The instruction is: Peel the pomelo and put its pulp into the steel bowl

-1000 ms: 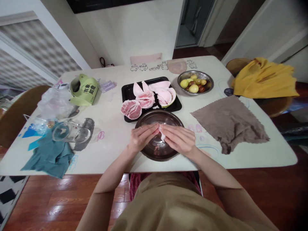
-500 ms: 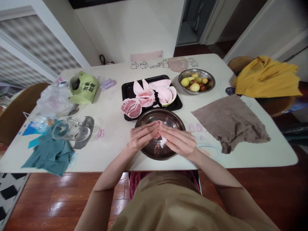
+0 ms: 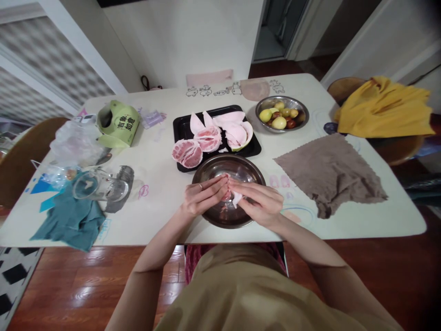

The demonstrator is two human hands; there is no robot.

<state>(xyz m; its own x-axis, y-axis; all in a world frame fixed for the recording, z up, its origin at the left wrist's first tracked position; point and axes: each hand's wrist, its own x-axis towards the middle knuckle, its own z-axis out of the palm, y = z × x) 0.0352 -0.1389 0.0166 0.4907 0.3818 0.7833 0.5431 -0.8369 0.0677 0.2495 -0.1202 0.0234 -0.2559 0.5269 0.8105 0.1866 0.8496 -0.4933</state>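
Note:
Both my hands meet over a steel bowl (image 3: 210,169) at the table's near edge. My left hand (image 3: 202,198) and my right hand (image 3: 261,202) pinch a small pink pomelo segment (image 3: 228,192) between their fingertips, and a white strip of membrane (image 3: 237,198) hangs from it under my right fingers. A few pink bits lie in the bowl's bottom. Behind the bowl a black tray (image 3: 181,130) carries the peeled pomelo halves (image 3: 189,153) and pale pink rind pieces (image 3: 237,134).
A steel bowl of small green and red fruits (image 3: 281,113) stands at the back right. A brown cloth (image 3: 331,172) lies to the right. On the left are a teal cloth (image 3: 70,219), a glass jug (image 3: 99,188), a plastic bag (image 3: 75,142) and a green box (image 3: 119,123). A yellow cloth (image 3: 382,108) covers a chair.
My right fingers have curled back toward me and the white membrane strip has pulled further off the segment. The hands stay over the bowl.

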